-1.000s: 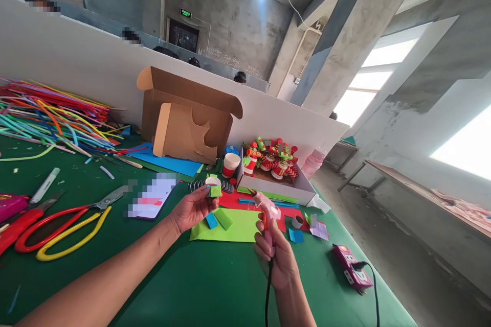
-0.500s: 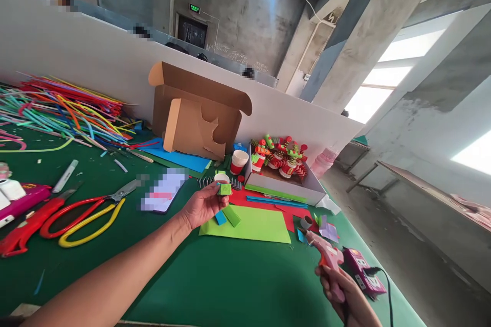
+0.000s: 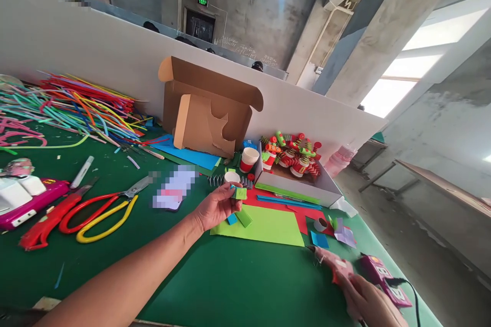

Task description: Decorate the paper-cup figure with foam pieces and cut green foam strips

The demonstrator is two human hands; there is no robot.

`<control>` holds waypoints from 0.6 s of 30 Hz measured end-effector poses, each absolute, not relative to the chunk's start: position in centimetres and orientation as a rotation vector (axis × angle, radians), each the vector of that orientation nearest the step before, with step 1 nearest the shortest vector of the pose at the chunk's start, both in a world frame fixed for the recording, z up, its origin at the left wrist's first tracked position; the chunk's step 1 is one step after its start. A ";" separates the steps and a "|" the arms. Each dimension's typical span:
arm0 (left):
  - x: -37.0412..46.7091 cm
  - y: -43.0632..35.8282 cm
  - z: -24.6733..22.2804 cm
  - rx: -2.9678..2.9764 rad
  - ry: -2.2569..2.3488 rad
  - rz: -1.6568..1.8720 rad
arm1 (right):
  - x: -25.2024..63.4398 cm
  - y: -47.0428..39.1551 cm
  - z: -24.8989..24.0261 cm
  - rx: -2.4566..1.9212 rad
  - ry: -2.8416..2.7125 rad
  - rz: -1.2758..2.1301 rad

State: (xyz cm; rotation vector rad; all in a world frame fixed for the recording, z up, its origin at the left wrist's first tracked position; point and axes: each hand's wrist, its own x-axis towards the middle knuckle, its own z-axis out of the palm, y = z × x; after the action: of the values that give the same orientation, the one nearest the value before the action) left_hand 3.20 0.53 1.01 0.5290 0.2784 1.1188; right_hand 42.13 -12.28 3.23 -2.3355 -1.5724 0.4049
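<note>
Between thumb and fingers, my left hand [image 3: 218, 207] pinches a small folded green paper piece [image 3: 241, 193] with a bit of blue at its edge. It is held above a light green paper sheet [image 3: 268, 225], on which a narrow green strip [image 3: 244, 217] and a blue scrap [image 3: 231, 219] lie. At the right, my right hand [image 3: 368, 294] is wrapped round a pink hot glue gun [image 3: 339, 265], its nozzle pointing left over the green tabletop. A square of blue paper [image 3: 319, 239] lies just beyond the nozzle.
Scissors [image 3: 111, 209] and a red-handled cutter [image 3: 53, 219] lie left, near a phone [image 3: 175, 189] and pipe cleaners [image 3: 88, 107]. Paper cups [image 3: 249, 160] stand beside a box [image 3: 326, 191] of red-green figures. A purple power strip [image 3: 383, 278] with a cable sits by my right hand.
The glue gun in my right hand has dropped lower and tipped flatter, away from the blue square. My view has shifted slightly left; my left hand keeps its pinch on the paper.
</note>
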 end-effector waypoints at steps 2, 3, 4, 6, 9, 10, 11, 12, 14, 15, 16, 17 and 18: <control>3.3 0.5 1.1 0.541 0.277 1.114 | 41.2 -12.0 4.8 -2.427 -1.622 0.239; 3.3 0.5 1.3 0.553 0.277 1.114 | 40.2 -11.7 5.5 -2.414 -1.616 0.186; 3.1 0.5 1.5 0.569 0.276 1.116 | 39.1 -11.2 6.2 -2.353 -1.627 0.198; 2.5 0.7 2.1 0.609 0.277 1.153 | 36.1 -9.4 7.0 -2.100 -1.647 0.244; 0.6 1.5 3.1 0.667 0.311 1.314 | 31.0 -4.9 6.8 -1.695 -1.664 0.438; -0.2 1.8 3.4 0.682 0.333 1.386 | 29.3 -3.1 6.4 -1.570 -1.699 0.528; -1.0 2.2 3.6 0.684 0.358 1.467 | 27.6 -1.3 6.0 -1.460 -1.732 0.610; -1.8 2.6 3.8 0.676 0.383 1.537 | 26.0 0.5 5.5 -1.367 -1.772 0.673; -3.0 3.1 4.0 0.646 0.430 1.633 | 23.0 3.7 4.8 -1.240 -1.879 0.714; -3.4 3.3 4.0 0.631 0.448 1.661 | 21.7 5.0 4.5 -1.210 -1.948 0.699; -3.6 3.5 4.0 0.621 0.463 1.679 | 20.4 6.0 4.5 -1.193 -2.034 0.669; -3.7 3.5 4.0 0.616 0.474 1.690 | 19.3 6.9 4.5 -1.189 -2.123 0.625; -3.7 3.5 3.9 0.617 0.483 1.693 | 18.3 7.5 4.6 -1.204 -2.212 0.574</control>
State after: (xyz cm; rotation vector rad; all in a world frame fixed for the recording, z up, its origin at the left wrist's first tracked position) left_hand -3.71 3.52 3.92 0.6171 0.4832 1.6928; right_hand 18.25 7.50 4.57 -1.2039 -2.2117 0.5736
